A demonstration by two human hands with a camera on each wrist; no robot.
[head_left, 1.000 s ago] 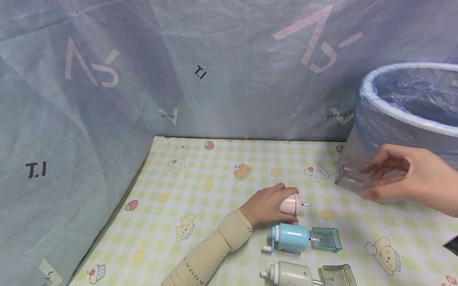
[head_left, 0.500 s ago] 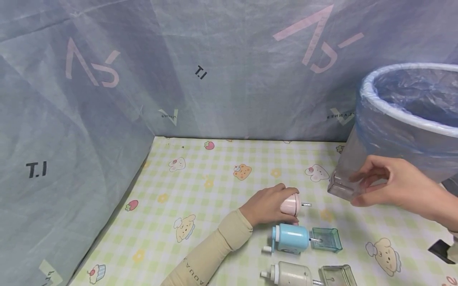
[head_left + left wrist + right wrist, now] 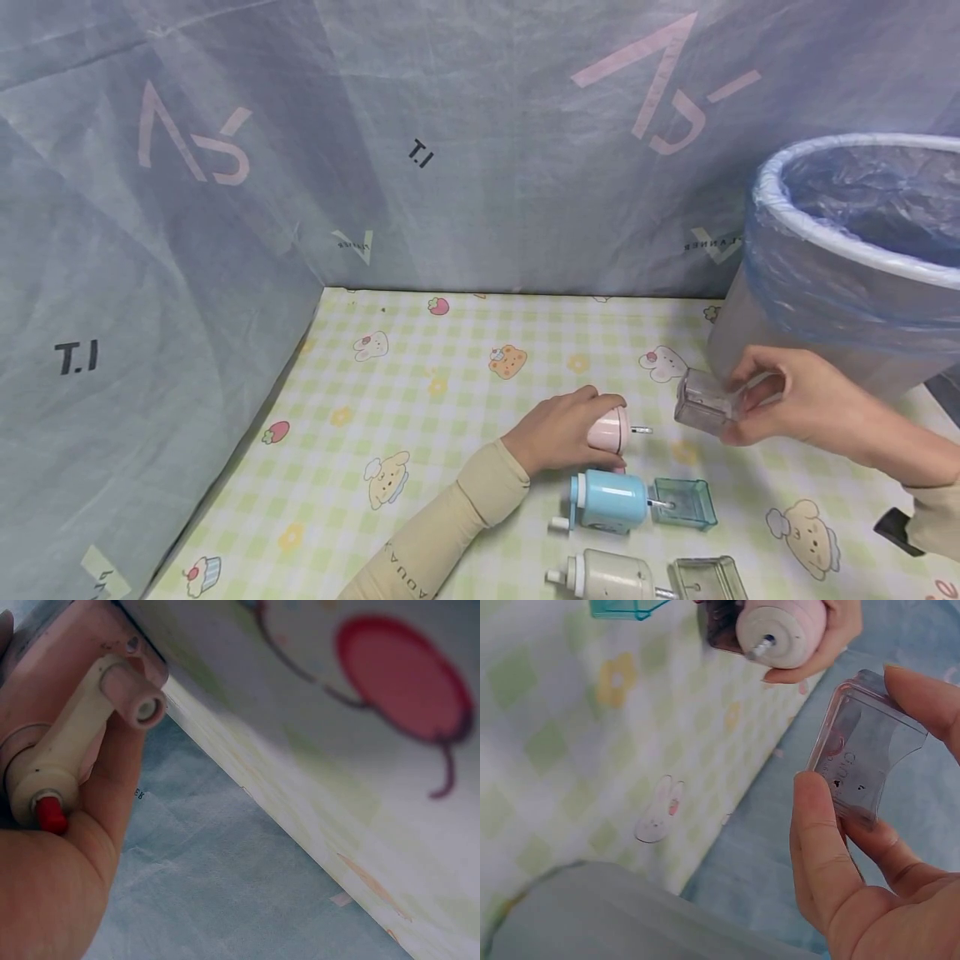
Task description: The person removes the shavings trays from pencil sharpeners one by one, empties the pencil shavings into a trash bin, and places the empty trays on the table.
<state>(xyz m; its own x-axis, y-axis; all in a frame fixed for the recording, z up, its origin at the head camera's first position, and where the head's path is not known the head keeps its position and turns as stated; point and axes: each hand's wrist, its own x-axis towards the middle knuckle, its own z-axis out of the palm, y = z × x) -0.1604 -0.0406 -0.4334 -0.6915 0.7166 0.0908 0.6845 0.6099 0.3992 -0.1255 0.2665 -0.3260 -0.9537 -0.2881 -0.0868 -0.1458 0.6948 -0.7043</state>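
Observation:
My left hand (image 3: 555, 433) grips a pink crank pencil sharpener (image 3: 609, 428) from behind, holding it on the cloth with its metal shaft pointing right. In the left wrist view its pale crank handle (image 3: 75, 724) shows, with a red tip at the pivot. My right hand (image 3: 798, 400) pinches a clear shavings drawer (image 3: 702, 403) between thumb and fingers, in front of the bin and to the right of the pink sharpener. Small dark print marks the drawer's wall in the right wrist view. A blue crank sharpener (image 3: 615, 497) lies just nearer me than my left hand.
Right of the blue sharpener sits its green-tinted drawer (image 3: 684, 504). Nearer still are a grey-white sharpener (image 3: 613, 575) and an olive-tinted drawer (image 3: 708, 577). A tall bin (image 3: 836, 333) with a blue liner stands at the back right. Grey-blue fabric (image 3: 487, 167) hangs behind and left.
My right hand has moved left and toward me with the clear drawer, away from the bin and closer to the pink sharpener. The left hand has stayed still.

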